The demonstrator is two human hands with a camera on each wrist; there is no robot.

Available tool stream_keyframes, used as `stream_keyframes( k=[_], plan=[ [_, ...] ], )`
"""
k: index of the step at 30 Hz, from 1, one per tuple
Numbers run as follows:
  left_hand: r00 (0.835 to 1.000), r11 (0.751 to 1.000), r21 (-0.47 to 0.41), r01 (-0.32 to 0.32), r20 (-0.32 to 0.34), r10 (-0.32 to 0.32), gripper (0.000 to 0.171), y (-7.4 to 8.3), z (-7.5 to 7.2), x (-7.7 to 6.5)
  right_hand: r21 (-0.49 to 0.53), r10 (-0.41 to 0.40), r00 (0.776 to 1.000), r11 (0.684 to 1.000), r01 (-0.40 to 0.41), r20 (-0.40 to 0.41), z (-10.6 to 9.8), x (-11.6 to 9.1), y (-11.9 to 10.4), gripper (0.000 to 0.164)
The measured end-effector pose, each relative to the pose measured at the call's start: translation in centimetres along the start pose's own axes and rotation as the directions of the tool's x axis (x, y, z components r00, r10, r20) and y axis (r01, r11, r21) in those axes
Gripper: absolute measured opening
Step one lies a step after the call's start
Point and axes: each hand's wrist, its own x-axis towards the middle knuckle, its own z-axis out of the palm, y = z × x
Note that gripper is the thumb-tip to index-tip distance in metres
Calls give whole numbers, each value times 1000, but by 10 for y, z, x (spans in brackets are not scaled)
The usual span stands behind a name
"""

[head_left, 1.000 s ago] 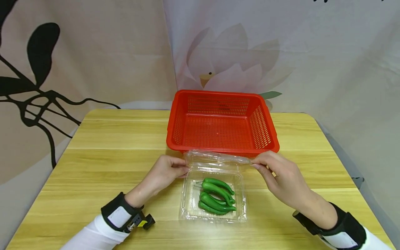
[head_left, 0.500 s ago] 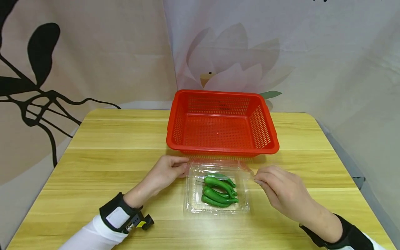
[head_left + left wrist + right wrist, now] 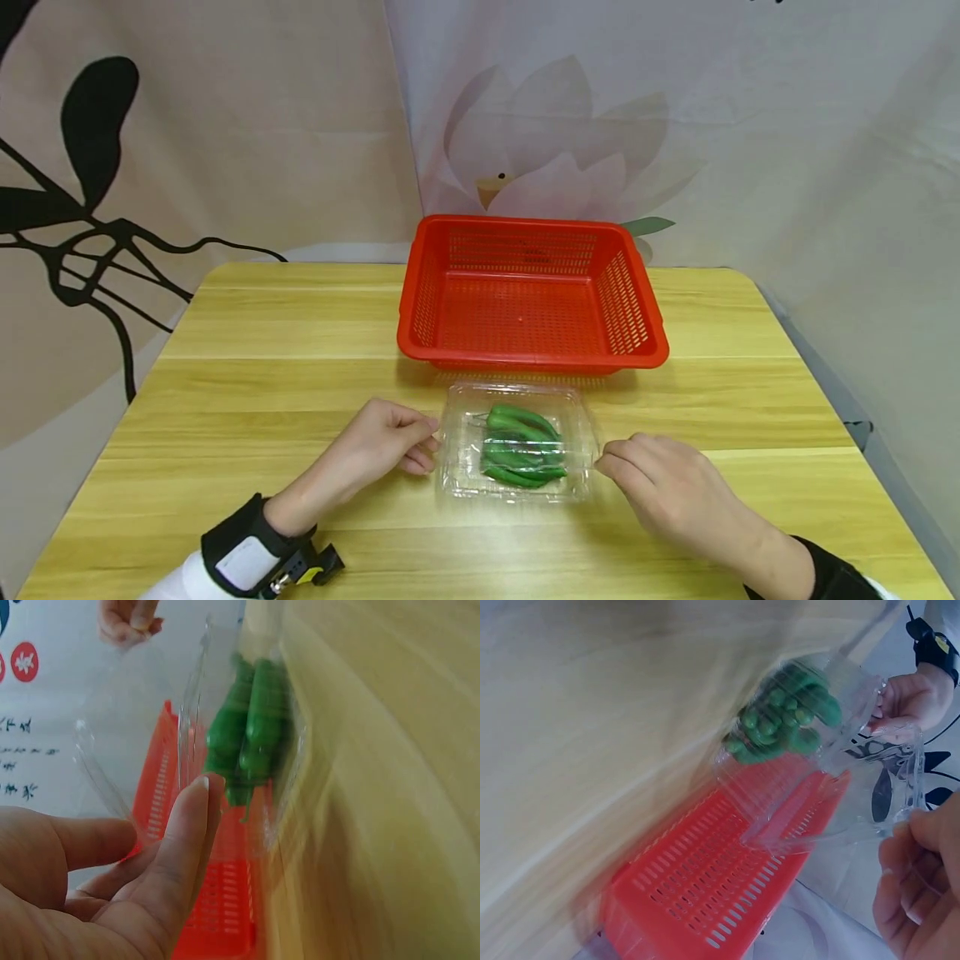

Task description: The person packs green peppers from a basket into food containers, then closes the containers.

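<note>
Several long green chili peppers (image 3: 522, 421) lie in a clear plastic clamshell box (image 3: 459, 483) on the table. The box's hinged lid (image 3: 840, 838) slants over them, partly lowered. My right hand (image 3: 671, 492) pinches the lid's free edge at its right corner, thumb against fingers. Beside the box's left side is my left hand (image 3: 378, 446), its fingers loosely bent and nothing held between them. In the left wrist view, the thumb and index finger (image 3: 191, 817) stand apart, with the fingertip overlapping the box wall.
A red perforated plastic basket (image 3: 525, 362) stands just behind the box, with no contents showing. The wooden table (image 3: 300, 333) ends at a fabric backdrop (image 3: 300, 125) printed with flowers and dark branches.
The right hand has brought the lid forward and down over the peppers. The left hand has come off the box's hinge side and moved slightly toward the front left.
</note>
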Motion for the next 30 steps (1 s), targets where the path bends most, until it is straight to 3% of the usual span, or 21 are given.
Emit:
stream_keyframes(
  k=[6, 15, 21, 30],
  plan=[
    [998, 999, -9, 32, 58, -32, 35, -3, 4, -12, -14, 30, 997, 999, -29, 78, 1, -10, -3, 35],
    [995, 997, -21, 68, 70, -67, 40, -12, 6, -20, -47, 15, 985, 999, -7, 172, 6, -20, -8, 38],
    [988, 996, -38, 79, 133, -73, 33, -17, 10, -23, -50, 26, 968, 999, -14, 250, 7, -25, -11, 40],
    [976, 990, -86, 109, 198, -90, 22, -19, 16, -19, -20, 42, 963, 999, -37, 266, 12, -31, -13, 41]
  ],
)
